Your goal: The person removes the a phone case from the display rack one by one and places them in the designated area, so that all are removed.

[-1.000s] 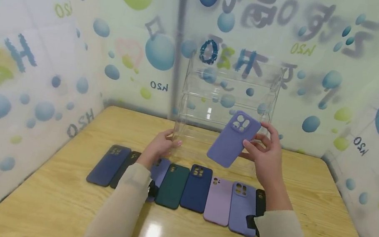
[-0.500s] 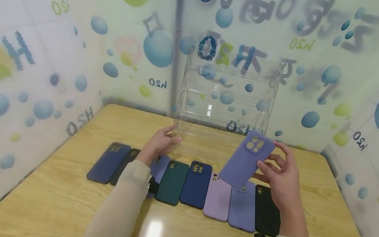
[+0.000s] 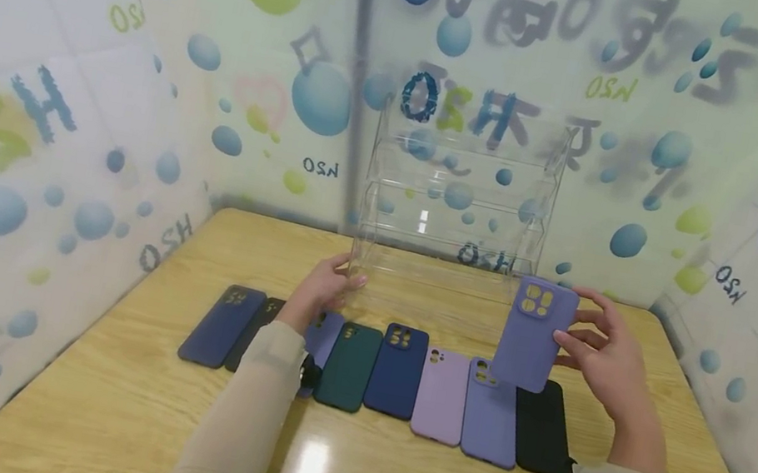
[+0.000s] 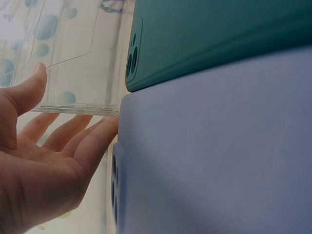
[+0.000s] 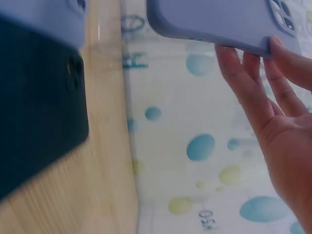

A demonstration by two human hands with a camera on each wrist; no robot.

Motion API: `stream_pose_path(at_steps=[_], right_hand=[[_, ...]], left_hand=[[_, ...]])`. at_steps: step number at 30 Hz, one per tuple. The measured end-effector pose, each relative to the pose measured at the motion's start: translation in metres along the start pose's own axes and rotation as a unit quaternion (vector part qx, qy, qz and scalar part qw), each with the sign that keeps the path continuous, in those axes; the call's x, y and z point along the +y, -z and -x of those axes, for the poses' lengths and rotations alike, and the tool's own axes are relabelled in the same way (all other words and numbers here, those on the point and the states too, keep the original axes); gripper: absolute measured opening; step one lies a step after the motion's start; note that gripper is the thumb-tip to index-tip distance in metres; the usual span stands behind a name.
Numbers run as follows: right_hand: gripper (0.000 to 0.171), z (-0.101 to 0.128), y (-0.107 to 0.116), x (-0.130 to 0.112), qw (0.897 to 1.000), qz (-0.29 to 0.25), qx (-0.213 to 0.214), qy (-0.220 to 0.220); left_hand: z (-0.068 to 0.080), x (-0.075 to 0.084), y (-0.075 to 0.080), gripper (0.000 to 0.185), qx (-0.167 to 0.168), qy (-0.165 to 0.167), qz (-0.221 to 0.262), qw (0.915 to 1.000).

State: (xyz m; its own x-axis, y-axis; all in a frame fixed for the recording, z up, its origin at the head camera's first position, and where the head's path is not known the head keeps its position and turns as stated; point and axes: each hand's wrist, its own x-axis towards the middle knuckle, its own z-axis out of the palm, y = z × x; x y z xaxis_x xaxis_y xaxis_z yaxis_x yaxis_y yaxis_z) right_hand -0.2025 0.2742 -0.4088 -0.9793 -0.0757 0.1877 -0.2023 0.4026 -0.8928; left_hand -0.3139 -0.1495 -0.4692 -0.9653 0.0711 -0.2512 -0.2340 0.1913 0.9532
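Observation:
My right hand (image 3: 605, 357) pinches a purple phone case (image 3: 531, 344) by its right edge, thumb on the back and fingers on the far side. The case is held nearly upright, camera cutouts at the top, above the row of cases. In the right wrist view its long edge meets my fingers. My left hand (image 3: 324, 286) holds the lower left side of a clear tiered display rack (image 3: 450, 239). In the left wrist view the thumb is on one side of the rack's clear panel (image 4: 73, 87) and the fingers are on the other.
Several phone cases lie in a row before the rack: dark blue (image 3: 222, 327), green (image 3: 348, 368), navy (image 3: 395, 379), lilac (image 3: 441, 400), periwinkle (image 3: 490, 425), black (image 3: 542, 426). My left forearm partly covers others. A patterned curtain (image 3: 281, 185) backs the wooden table (image 3: 115, 393).
My right hand has carried the purple case right and down, away from the rack's front, and turned it from tilted to nearly upright. The left hand stays at the rack.

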Motion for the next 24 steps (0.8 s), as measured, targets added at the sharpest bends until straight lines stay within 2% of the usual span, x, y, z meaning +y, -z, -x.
stream_pose_path(at_steps=[5,13,19,24], right_hand=[[0.066,0.004,0.024,0.006,0.999,0.038,-0.024,-0.009],[0.069,0.009,0.059,0.024,0.995,0.057,-0.079,-0.004],[0.068,0.009,0.077,0.035,0.990,0.067,-0.113,-0.055],[0.071,0.009,0.090,0.049,0.980,0.066,-0.152,-0.109]], left_hand=[[-0.001,0.002,0.000,0.071,0.003,0.004,-0.002,1.0000],[0.005,0.006,0.001,0.073,-0.006,0.007,0.004,0.9999],[0.004,0.002,0.000,0.073,-0.002,0.001,0.001,1.0000],[0.004,0.002,0.000,0.072,-0.004,-0.001,-0.002,1.0000]])
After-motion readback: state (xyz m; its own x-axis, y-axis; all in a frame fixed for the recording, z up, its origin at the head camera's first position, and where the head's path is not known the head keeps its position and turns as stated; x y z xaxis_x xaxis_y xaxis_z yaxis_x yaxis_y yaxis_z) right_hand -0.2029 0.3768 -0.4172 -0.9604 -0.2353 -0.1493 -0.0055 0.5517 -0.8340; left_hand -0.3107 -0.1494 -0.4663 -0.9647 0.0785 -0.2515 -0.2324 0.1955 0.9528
